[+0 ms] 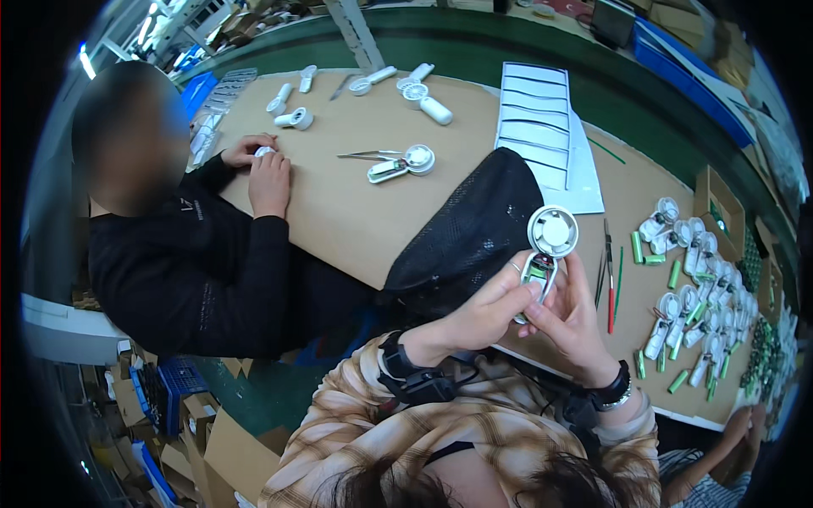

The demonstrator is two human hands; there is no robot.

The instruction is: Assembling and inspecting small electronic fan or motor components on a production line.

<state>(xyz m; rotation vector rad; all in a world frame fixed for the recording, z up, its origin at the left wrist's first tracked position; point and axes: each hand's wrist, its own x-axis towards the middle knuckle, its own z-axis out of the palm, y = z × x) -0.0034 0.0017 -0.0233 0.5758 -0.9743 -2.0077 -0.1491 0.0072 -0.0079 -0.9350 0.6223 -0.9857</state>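
Both my hands hold a white handheld fan (553, 232) in front of me, its round head up and its handle opened. Wires and something green show inside the handle. My left hand (489, 306) grips the handle from the left, thumb on its lower part. My right hand (577, 315) closes round it from the right, its thumb near the handle's lower end. Just beyond the fan lies a black mesh bag or cloth (474, 224). To the right of my hands are a red-handled screwdriver or similar tool (611, 296) and a thin green stick (619, 284).
Many opened white fans (669, 306) with green battery cells (675, 273) crowd the table's right side, near a cardboard box (720, 203). A white slotted sheet (533, 118) lies ahead. At left a co-worker (212, 254) handles a white part. Another person's hands (745, 423) show lower right.
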